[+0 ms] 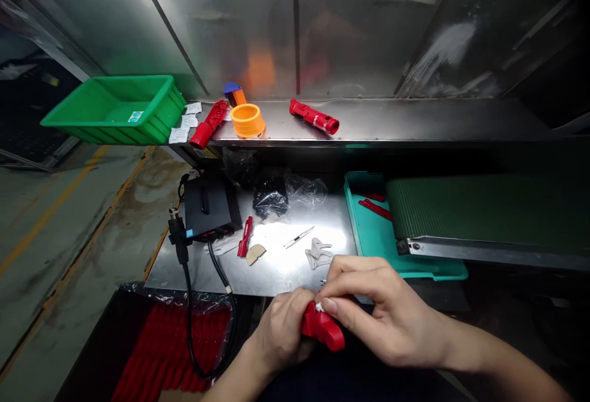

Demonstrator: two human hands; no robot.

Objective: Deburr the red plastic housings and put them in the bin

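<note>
Red part (329, 333) in the left fingers (298, 308)

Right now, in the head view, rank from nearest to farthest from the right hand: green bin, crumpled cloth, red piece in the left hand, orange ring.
1. Red piece: in the left hand, at the right hand.
2. Crumpled cloth: on the lower table.
3. Orange ring: on the upper shelf, left of centre.
4. Green bin: far left.
</note>
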